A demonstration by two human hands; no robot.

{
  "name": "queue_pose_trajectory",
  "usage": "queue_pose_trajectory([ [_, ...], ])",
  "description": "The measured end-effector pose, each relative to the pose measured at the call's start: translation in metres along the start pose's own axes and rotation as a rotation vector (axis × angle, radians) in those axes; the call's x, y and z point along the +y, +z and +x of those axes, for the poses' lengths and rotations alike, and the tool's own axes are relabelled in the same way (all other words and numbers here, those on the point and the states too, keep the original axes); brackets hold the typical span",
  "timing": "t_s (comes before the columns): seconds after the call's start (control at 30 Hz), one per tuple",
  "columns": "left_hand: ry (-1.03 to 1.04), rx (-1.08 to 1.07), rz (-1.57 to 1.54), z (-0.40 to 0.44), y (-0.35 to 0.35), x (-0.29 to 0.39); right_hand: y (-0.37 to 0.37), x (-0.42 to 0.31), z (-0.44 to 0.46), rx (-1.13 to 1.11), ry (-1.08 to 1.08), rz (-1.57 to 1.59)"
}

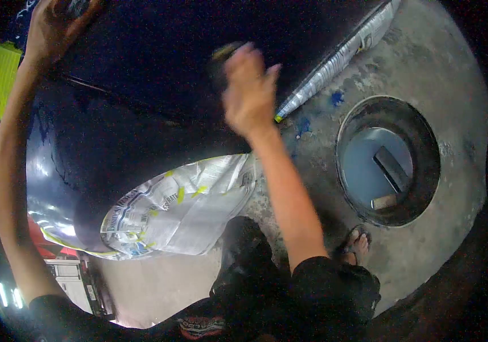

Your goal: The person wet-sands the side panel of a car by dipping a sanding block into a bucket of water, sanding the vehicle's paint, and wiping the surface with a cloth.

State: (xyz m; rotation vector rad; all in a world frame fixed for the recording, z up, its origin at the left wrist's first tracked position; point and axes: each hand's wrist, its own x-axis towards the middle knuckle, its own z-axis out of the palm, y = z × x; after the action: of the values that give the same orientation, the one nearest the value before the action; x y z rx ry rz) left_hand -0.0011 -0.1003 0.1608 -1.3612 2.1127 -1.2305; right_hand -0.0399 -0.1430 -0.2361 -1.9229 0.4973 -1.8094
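Over the dark panel, a blurred object is partly covered by the right hand; its grip and that of the left hand cannot be told. The panel's edge is bordered by newspaper; two blocks are held in the bucket.

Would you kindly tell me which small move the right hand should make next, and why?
Probably a short stroke toward the left hand: the blurred right hand, over the dark blue curved panel, seems near the white printed paper strip along its edge, which a stroke the other way might catch.
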Motion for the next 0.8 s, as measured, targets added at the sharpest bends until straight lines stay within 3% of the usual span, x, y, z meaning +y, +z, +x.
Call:
queue_pose_trajectory([
  [0.07,0.025,-0.027,0.054,-0.004,-0.001,-0.002,-0.009,0.047,0.040,0.183,0.342,0.059],
  [0.13,0.055,-0.042,0.134,-0.002,-0.004,-0.004,-0.003,0.048,0.052,0.279,0.436,0.071],
  [0.2,0.035,-0.018,0.079,-0.003,-0.001,-0.006,0.006,-0.014,0.026,0.230,0.308,0.193],
  [0.27,-0.018,-0.001,0.049,0.000,0.001,0.002,0.029,-0.069,-0.037,-0.017,0.131,0.240],
  [0.33,-0.123,0.008,0.037,-0.001,0.000,0.022,0.028,-0.045,-0.056,-0.090,-0.042,0.103],
  [0.4,-0.063,0.054,-0.055,-0.003,0.009,0.019,0.016,-0.006,-0.035,-0.046,0.088,0.018],
  [0.43,-0.030,0.084,-0.110,-0.004,0.016,0.014,0.008,0.023,-0.009,0.183,0.224,0.145],
  [0.47,0.004,0.116,-0.160,-0.003,0.021,0.007,-0.001,0.051,0.019,0.273,0.422,0.161],
  [0.53,0.077,0.173,-0.229,0.003,0.020,-0.006,-0.009,0.090,0.050,0.378,0.556,0.173],
  [0.6,0.086,0.106,-0.118,-0.001,0.016,-0.015,0.002,0.058,0.049,0.314,0.667,0.178],
  [0.67,0.060,0.004,-0.025,-0.010,0.012,-0.033,0.013,-0.013,0.008,0.116,0.467,0.096],
  [0.73,0.074,-0.002,0.009,-0.006,0.009,-0.031,0.032,-0.075,-0.060,-0.078,0.281,0.219],
  [0.8,0.100,-0.030,-0.005,-0.005,0.005,-0.028,0.026,-0.054,-0.064,-0.061,0.350,0.166],
])
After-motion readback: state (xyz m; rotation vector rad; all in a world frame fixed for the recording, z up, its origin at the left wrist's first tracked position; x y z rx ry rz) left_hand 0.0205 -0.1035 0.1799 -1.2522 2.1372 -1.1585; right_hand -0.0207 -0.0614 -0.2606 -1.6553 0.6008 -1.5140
